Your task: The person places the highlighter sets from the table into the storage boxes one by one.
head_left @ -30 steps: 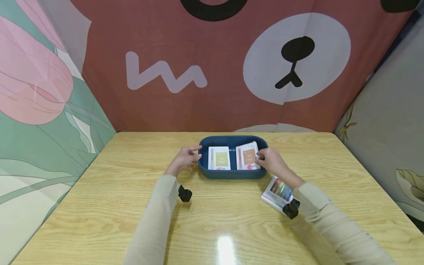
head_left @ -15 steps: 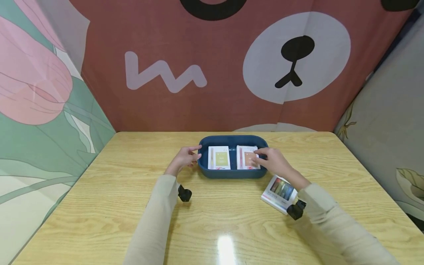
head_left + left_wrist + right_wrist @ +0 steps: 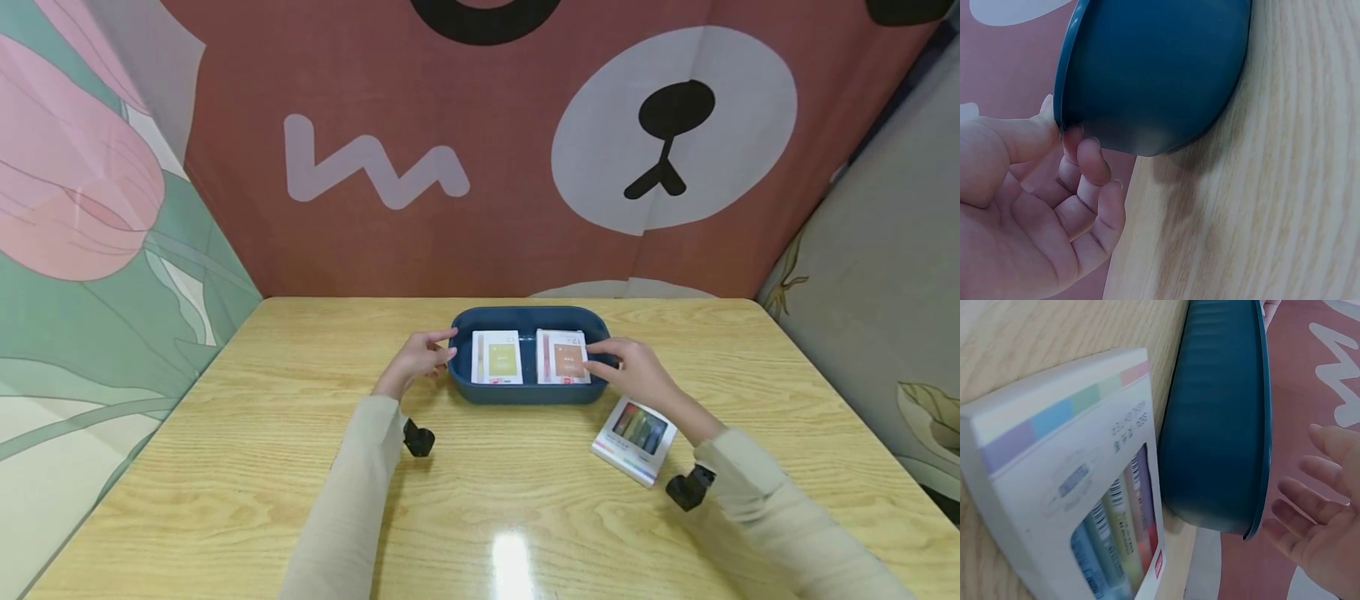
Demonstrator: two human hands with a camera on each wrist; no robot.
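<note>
A dark blue oval bin (image 3: 528, 396) stands near the back of the table. My left hand (image 3: 416, 358) holds its left end, thumb and fingers pinching the rim in the left wrist view. Inside, on the left, lies a white box with a yellow-green label (image 3: 504, 360). To its right lies another white box with an orange label (image 3: 569, 361). My right hand (image 3: 641, 371) is above the bin's right end, fingers extended and holding nothing; its fingertips are close to the orange-labelled box, and whether they touch it I cannot tell.
A white windowed box of coloured sticks (image 3: 636, 437) lies angled on the wooden table (image 3: 480, 483), just in front of the bin's right end. Behind the table hangs a reddish-brown cloth (image 3: 420, 258) with a bear print.
The orange-labelled box, tilted under my right fingers earlier, now lies flat in the bin. My right hand has let go and moved back to the right. My left hand stays put.
</note>
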